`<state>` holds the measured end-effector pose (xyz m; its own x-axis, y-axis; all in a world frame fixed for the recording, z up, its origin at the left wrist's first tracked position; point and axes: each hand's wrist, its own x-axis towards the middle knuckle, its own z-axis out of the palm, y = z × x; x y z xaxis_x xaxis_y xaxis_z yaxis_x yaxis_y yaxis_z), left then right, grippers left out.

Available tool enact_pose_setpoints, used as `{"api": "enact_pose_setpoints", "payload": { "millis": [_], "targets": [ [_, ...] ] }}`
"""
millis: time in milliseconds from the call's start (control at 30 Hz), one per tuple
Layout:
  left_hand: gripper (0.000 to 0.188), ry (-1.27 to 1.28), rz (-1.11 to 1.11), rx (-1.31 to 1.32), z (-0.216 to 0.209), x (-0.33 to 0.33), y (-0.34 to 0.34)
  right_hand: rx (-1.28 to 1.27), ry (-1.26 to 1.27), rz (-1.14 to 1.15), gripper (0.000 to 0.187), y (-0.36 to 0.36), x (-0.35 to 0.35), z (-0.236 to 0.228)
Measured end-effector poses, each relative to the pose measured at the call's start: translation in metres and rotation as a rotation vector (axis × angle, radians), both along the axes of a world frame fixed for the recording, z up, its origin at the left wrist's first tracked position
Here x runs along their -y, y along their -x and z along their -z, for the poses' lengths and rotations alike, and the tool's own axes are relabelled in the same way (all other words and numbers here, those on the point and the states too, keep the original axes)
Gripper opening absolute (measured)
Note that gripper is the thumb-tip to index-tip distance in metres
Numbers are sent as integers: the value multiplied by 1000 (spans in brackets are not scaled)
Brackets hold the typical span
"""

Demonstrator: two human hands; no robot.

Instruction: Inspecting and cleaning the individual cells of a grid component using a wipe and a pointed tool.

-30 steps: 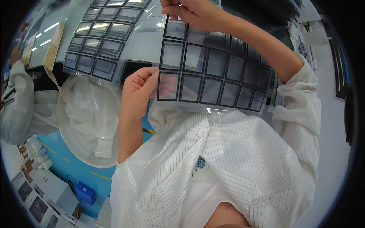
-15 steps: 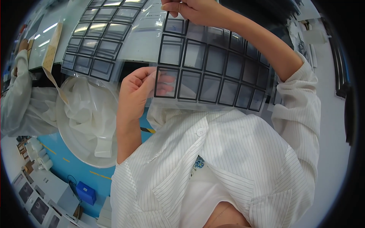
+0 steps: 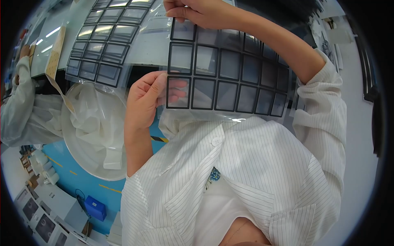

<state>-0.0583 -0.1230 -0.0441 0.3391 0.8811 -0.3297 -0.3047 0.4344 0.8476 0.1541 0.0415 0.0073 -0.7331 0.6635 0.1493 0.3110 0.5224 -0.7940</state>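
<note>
I hold up a clear film sheet [image 3: 227, 63] that bears rows of black rectangular frames. My left hand [image 3: 141, 100] pinches its left edge near the lower corner, thumb in front, with other fingers showing through the clear film behind. Farther up, the fingertips of my right hand [image 3: 199, 13] are closed on the far left part of the same sheet, and that forearm crosses above its right side. The sheet's far edge is partly hidden by my right hand and arm. A similar framed sheet [image 3: 102, 45] lies to the left on the pale table [image 3: 154, 58].
Left of me, a round white bin [image 3: 78, 158] holds crumpled whitish film [image 3: 96, 119]. A tan strip with small holes [image 3: 54, 61] hangs from the table toward it. Another person's pale sleeve [image 3: 22, 98] is at the far left. A blue box [image 3: 95, 208] sits on the blue floor.
My right hand has moved a little left and nearer to me. The held sheet's left part has shifted the same way. My left hand keeps its pinch, nearly in place.
</note>
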Motion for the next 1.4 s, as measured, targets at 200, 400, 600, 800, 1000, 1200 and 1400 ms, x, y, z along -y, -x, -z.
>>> {"api": "enact_pose_setpoints", "payload": {
  "millis": [200,400,600,800,1000,1200,1400],
  "targets": [
    [32,39,-21,17,-4,0,0,18,-3,-16,8,2,-2,2],
    [29,63,-73,-109,-12,1,-7,37,-215,43,18,3,-4,21],
    [18,2,-98,-152,2,2,-9,206,-498,131,31,-33,28,-20],
    [15,35,-117,-50,16,3,9,714,-400,542,12,-160,51,-73],
    [23,150,104,77,18,-2,7,929,-129,660,19,-365,78,-53],
    [29,96,263,-46,1,-7,2,603,135,612,12,-382,91,-22],
    [27,138,247,-50,-8,-13,4,694,41,624,8,-369,88,-18]
  ]
}}
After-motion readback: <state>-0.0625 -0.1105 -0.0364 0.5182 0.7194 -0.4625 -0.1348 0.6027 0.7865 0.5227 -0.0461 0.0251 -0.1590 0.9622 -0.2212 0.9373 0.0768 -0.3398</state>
